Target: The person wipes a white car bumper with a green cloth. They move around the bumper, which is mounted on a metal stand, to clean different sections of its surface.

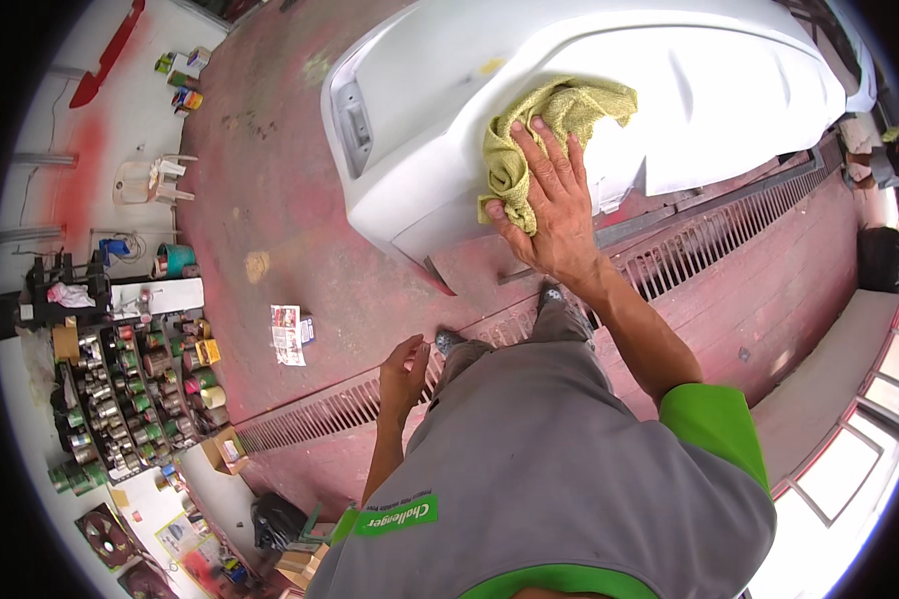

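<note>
A yellow-green cloth point(561, 100) lies bunched on the curved face of a white car bumper point(420, 110). On top of it is my right hand point(554, 205), pressing it to the bumper with the fingers stretched forward and the thumb at its near edge. Part of the cloth is hidden under the palm. My left hand point(402, 374) hangs low at my left side, away from the bumper. Its fingers are loosely bent and apart, and nothing shows in them.
A metal floor grate point(704, 245) runs across under my feet. Printed paper point(288, 334) lies on the red-stained floor. Shelves of paint cans point(130, 399) line the left, with a white plastic chair point(155, 182) beyond. A cardboard box point(226, 451) stands near the shelves.
</note>
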### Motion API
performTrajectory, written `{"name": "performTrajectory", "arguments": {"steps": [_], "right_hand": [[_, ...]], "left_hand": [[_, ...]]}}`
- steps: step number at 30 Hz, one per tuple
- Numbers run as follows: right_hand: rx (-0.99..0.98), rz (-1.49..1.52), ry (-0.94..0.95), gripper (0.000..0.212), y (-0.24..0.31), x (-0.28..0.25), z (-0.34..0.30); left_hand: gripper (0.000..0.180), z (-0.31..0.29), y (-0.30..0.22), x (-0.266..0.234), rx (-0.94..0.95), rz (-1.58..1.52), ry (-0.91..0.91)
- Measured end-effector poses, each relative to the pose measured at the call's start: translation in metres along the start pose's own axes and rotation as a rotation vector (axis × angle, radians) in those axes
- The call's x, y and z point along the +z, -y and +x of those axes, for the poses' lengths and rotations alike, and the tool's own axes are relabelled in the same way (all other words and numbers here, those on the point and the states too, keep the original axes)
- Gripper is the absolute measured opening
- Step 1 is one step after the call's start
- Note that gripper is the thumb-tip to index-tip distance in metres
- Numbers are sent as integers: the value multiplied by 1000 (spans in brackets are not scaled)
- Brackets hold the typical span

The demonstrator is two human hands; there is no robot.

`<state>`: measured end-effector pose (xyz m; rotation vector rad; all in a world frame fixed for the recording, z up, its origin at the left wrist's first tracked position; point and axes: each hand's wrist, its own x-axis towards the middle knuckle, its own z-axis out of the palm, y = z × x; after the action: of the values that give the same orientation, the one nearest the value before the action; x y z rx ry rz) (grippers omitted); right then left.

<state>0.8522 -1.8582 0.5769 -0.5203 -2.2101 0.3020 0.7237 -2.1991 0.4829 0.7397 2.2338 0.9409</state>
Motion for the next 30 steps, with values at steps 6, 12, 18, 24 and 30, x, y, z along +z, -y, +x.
{"name": "performTrajectory", "arguments": {"steps": [6,12,18,24,30], "right_hand": [[-43,-134,37,55,29,12,21],[196,-121,-65,58,76,56,-52],[236,-155,-54,56,47,33,19],[366,-72,-176,57,82,64,-11],[58,-528,35,61,98,116,-59]], "left_hand": [[36,-6,75,-32,-58,-92,0],[40,-24,179,-68,-140,-105,-38],[40,-21,225,-116,-195,-58,15],[43,-4,243,-158,-201,-81,-50],[41,-21,272,-172,-266,-94,-72]]}}
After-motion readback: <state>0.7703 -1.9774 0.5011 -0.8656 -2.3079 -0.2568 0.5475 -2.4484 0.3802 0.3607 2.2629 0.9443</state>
